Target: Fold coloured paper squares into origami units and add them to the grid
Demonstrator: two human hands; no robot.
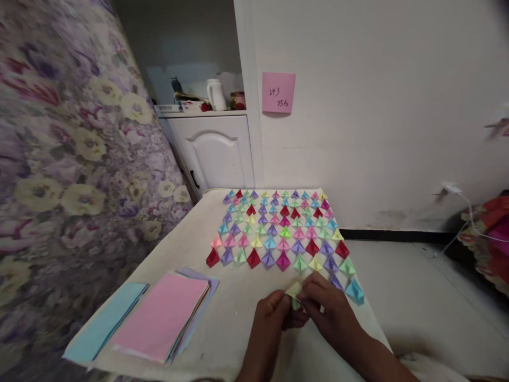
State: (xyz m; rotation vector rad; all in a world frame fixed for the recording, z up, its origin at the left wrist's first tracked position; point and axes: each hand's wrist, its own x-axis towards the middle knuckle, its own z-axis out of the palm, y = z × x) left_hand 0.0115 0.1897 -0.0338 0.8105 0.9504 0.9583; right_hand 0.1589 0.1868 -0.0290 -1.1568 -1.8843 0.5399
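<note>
A big flowery cloth [59,159] filled the far left. Next to it stood a table [238,318] with a pale cover. On its left end lay a blue sheet [105,321], and just beside that a pink stack [161,315] of sheets. Further back was a white cupboard [214,154] with a white jug [215,94] on top. The left hand [274,313] was near the front edge of the table, its fingertips pinched on a small paper [294,291], pale yellow-green and folded. The small paper sat between both hands, just above the table. Behind it, rows of folded shapes [278,233] in many colours covered the table, and a pink note [278,93] was stuck on the wall. The right hand [326,302] touched the left one and pinched the small paper from the other side. Far right, a white plug [451,188] was in the wall.
</note>
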